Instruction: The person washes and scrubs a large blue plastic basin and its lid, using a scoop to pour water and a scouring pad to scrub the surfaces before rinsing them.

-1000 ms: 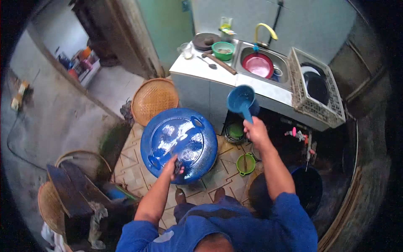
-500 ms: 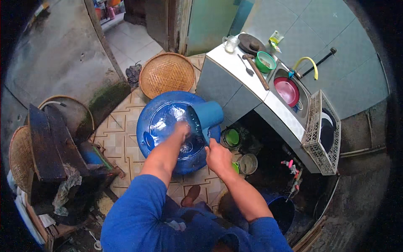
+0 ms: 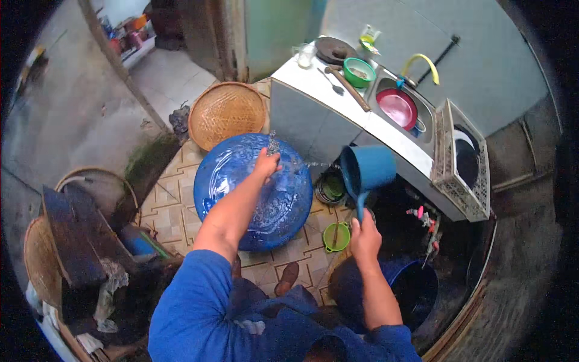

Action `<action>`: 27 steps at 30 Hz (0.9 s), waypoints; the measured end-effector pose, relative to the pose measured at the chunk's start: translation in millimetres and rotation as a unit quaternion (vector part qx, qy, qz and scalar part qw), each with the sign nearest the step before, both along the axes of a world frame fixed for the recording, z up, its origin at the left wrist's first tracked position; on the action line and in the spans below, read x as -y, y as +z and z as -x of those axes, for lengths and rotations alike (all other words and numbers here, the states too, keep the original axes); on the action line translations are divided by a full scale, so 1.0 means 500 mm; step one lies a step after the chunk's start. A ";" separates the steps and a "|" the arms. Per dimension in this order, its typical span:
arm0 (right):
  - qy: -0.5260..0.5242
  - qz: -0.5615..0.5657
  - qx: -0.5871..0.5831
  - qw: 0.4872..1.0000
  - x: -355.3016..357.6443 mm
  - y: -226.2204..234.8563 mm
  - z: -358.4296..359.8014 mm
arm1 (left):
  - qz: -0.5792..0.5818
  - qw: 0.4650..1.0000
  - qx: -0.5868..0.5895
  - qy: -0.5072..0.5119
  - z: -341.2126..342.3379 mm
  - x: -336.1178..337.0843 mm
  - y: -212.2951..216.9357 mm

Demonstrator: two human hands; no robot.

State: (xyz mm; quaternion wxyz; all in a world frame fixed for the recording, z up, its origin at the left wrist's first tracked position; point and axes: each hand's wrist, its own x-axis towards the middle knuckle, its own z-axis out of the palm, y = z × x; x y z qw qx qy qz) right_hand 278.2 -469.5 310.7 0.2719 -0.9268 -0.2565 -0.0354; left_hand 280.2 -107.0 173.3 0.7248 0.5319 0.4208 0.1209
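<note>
A large blue plastic drum [image 3: 220,211] stands in front of me, its round top wet and shiny. Over the far part of that top, my left hand [image 3: 265,165] is closed round a silvery, coiled-looking scouring pad [image 3: 273,143], which pokes out past the fingers. To the right of the drum, my right hand [image 3: 365,238] grips the handle of a blue water dipper [image 3: 373,168], held up in the air with its mouth toward the drum. A thin streak of water hangs between dipper and drum. The dipper's inside is partly hidden.
Behind the drum lies a woven bamboo tray [image 3: 228,114]. On the right runs a tiled counter [image 3: 386,142] with a sink holding a red basin [image 3: 397,108], and a white plastic rack [image 3: 443,160]. A green strainer [image 3: 336,237] sits on the floor. Dark boards [image 3: 78,235] stand left.
My right hand has carried the dipper rightward, off the drum's top. My left hand has moved farther away across the top, and the scouring pad now shows.
</note>
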 end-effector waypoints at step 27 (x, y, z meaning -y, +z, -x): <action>-0.511 -0.053 -0.087 0.853 0.778 -0.160 0.308 | -0.388 0.900 0.060 -0.188 -0.494 0.453 0.094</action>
